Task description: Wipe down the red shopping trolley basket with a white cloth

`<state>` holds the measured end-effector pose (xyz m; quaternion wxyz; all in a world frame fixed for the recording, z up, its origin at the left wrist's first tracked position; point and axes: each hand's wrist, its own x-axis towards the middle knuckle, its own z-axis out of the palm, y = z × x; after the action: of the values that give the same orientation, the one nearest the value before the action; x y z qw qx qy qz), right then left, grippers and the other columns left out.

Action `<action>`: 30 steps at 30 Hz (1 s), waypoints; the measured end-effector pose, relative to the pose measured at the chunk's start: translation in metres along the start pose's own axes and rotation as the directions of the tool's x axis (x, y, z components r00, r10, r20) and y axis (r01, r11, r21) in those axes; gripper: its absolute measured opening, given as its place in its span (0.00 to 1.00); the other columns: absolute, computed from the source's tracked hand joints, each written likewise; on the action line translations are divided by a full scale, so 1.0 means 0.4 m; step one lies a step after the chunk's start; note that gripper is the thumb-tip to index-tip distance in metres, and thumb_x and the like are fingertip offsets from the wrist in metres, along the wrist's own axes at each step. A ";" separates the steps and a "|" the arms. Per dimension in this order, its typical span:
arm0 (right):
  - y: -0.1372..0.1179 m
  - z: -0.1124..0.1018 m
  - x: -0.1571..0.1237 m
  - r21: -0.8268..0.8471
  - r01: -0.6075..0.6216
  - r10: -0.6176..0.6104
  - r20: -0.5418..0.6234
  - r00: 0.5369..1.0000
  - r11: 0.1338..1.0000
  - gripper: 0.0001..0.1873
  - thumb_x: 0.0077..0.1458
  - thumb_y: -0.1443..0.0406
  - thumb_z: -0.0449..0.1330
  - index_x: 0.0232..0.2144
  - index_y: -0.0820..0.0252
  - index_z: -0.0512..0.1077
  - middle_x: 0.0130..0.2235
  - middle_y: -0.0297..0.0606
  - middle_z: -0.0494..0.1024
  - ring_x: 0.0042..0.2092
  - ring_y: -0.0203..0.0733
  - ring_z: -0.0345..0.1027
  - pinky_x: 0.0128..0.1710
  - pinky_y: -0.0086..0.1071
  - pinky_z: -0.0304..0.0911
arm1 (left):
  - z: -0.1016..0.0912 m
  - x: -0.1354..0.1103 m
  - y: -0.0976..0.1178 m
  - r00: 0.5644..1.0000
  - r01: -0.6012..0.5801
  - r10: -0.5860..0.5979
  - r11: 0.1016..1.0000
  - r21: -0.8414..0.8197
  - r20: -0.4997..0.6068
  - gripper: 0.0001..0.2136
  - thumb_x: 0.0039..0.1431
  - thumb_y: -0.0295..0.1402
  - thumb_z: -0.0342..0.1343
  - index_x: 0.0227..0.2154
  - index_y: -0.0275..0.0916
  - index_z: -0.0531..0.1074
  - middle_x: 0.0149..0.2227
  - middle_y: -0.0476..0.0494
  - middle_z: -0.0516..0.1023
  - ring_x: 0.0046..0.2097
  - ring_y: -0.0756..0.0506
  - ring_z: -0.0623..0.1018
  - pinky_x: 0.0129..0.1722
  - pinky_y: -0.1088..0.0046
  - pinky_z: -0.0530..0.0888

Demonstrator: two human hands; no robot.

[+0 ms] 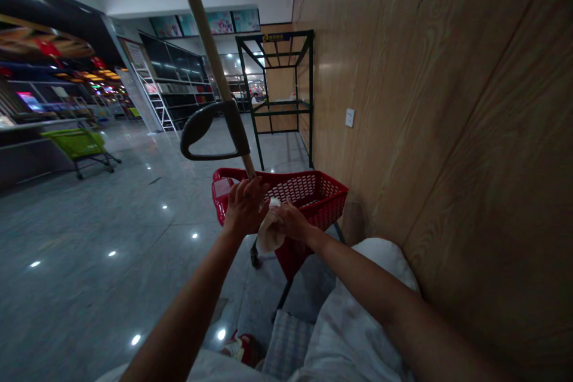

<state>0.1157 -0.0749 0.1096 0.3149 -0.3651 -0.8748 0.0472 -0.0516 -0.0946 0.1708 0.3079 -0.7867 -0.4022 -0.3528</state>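
A long pale wooden pole (pixel 206 30) slants down from the top of the view, with a dark grey loop handle (pixel 208 131) partway along it. My left hand (pixel 245 206) is closed at the pole's lower visible part, its back facing me. Bunched in my right hand (pixel 292 221) is a whitish cloth (pixel 271 234), close beside my left hand. Where the pole runs below my fingers is hidden. Just beyond both hands stands a red plastic shopping cart (pixel 329 206) with a mesh basket.
A wood-panelled wall (pixel 380 89) with a socket (pixel 350 117) rises close on my right. Behind the cart stands a dark green metal rack (pixel 308 101). A lime-green cart (pixel 76 142) is parked on the tiled floor (pixel 134 221) at the left, and a white ladder (pixel 156 101) leans farther back.
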 end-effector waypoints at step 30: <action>0.133 0.047 -0.041 0.055 -0.233 0.224 0.136 0.965 0.971 0.23 0.44 0.70 0.60 0.46 0.60 0.70 0.48 0.41 0.73 0.49 0.44 0.65 0.51 0.36 0.59 | 0.084 -0.147 -0.094 0.983 0.057 -0.080 0.989 0.139 0.164 0.16 0.63 0.32 0.43 0.24 0.42 0.72 0.27 0.46 0.76 0.37 0.44 0.76 0.58 0.53 0.62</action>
<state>0.1458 -0.0441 0.0694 0.2630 -0.4484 -0.8432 0.1374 -0.0983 -0.0751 0.1123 0.3124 -0.7771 -0.4764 -0.2676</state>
